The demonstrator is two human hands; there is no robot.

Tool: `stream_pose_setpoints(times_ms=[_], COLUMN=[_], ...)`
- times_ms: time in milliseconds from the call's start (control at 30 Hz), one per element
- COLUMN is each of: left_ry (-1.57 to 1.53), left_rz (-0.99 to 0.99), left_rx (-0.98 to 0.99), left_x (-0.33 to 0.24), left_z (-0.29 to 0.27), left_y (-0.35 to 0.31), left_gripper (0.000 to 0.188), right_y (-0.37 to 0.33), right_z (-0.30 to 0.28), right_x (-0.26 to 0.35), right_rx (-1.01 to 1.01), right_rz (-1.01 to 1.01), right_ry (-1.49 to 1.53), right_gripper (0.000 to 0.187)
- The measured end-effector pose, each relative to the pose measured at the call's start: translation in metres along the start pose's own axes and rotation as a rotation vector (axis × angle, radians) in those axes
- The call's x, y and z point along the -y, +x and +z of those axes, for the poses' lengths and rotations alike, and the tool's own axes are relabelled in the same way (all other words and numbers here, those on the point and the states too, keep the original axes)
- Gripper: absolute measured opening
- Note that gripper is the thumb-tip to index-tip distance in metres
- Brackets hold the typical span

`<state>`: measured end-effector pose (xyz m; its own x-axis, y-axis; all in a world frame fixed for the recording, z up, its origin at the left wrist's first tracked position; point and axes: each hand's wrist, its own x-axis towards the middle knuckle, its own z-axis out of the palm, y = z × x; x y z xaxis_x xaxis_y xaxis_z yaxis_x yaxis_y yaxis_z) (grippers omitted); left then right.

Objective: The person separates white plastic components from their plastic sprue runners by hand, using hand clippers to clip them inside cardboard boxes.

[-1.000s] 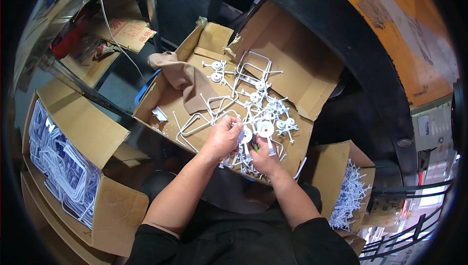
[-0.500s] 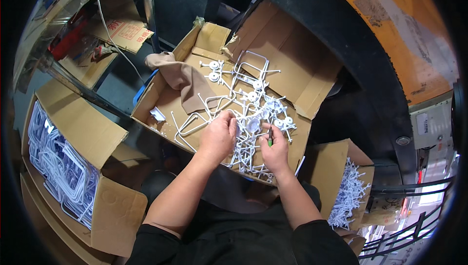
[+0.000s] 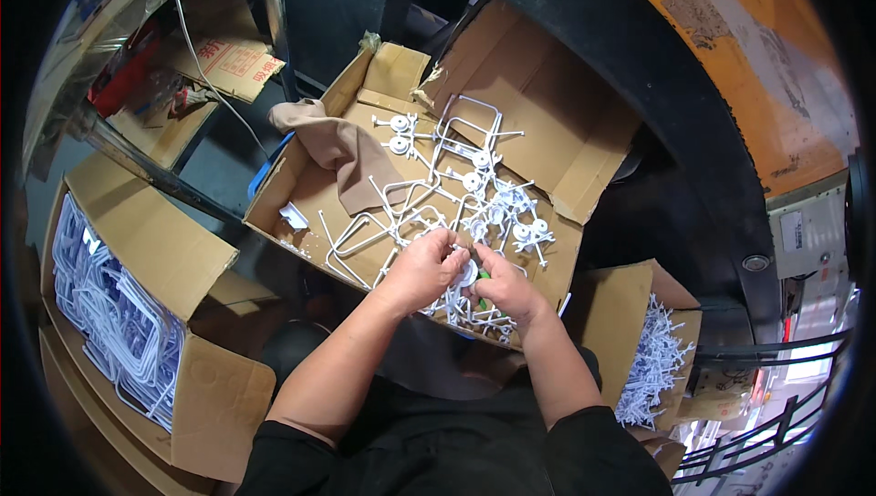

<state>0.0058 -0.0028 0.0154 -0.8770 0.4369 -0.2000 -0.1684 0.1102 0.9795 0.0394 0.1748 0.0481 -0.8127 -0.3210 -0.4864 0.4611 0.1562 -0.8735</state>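
My left hand (image 3: 425, 270) is closed on a white round plastic part (image 3: 468, 274) above the open cardboard box. Close against it, my right hand (image 3: 507, 290) is curled round a small green-handled tool (image 3: 484, 302), its fingertips at the part. The tool's working end is hidden by the fingers, so its kind does not show. Under and beyond both hands lies a tangle of white plastic pieces (image 3: 497, 213) with discs and thin branches. White bent rods (image 3: 351, 240) lie to the left of them in the box.
A brown cloth (image 3: 342, 154) drapes over the left side of the box (image 3: 561, 259). At the left stands a carton of white bent rods (image 3: 119, 313); at the right, a carton of small white branched pieces (image 3: 650, 368). A metal post (image 3: 276, 21) rises behind.
Both hands have come together and slightly nearer to me. The right hand has moved left with the green-handled tool, up to the white part at the left hand.
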Motion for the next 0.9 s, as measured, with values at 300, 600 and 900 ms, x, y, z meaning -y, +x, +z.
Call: stream_pose_setpoints(times_ms=[300, 600, 900], left_ry=[-0.753, -1.079, -0.807], left_rz=[-0.144, -0.264, -0.228], left_rx=[0.111, 0.271, 0.370], left_x=[-0.002, -0.004, -0.013], left_z=[-0.002, -0.014, -0.006], left_y=[0.006, 0.004, -0.002], left_gripper=[0.032, 0.032, 0.028], right_y=[0.002, -0.024, -0.018], right_z=[-0.009, -0.031, -0.007], right_x=[-0.001, 0.007, 0.013], right_rx=[-0.391, 0.328, 0.154], right_rz=[-0.190, -0.613, -0.377], right_ry=[-0.178, 0.858, 0.652], right_gripper=[0.028, 0.026, 0.029])
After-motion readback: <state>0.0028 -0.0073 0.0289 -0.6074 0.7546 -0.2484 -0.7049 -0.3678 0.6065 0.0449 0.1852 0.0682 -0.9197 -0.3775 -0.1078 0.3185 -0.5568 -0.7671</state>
